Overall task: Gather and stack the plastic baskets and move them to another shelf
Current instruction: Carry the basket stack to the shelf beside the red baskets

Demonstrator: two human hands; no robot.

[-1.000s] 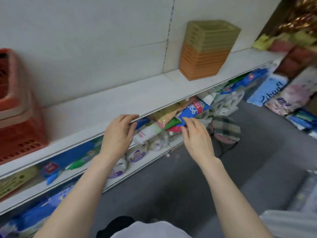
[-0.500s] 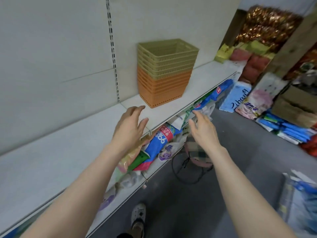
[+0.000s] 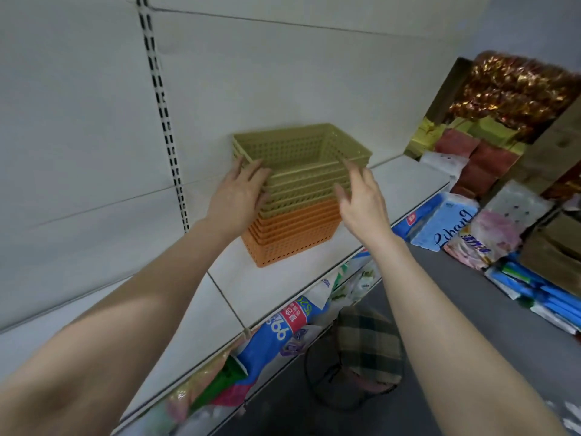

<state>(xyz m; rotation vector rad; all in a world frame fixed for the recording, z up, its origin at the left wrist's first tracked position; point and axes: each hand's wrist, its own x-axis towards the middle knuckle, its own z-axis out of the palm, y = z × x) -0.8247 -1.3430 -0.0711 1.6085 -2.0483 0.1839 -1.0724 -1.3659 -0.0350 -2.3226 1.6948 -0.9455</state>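
Note:
A stack of perforated plastic baskets stands on the white shelf [image 3: 273, 287] against the back wall: several olive-green baskets [image 3: 298, 152] nested on top of several orange baskets [image 3: 295, 234]. My left hand [image 3: 239, 196] lies flat against the stack's left side, fingers spread, touching the green rims. To the right, my right hand [image 3: 361, 199] is at the stack's right front corner with its fingers apart; I cannot tell whether it touches the baskets. Neither hand has closed around anything.
Packs of tissue and wipes [image 3: 283, 332] fill the lower shelf under the baskets. A plaid stool [image 3: 367, 344] stands on the grey floor below. More packaged goods [image 3: 449, 221] and gold tinsel [image 3: 515, 89] pile up at the right.
Both hands rose from the shelf's front edge up to the sides of the basket stack. The view turned right and closer; the red baskets at the left left the frame.

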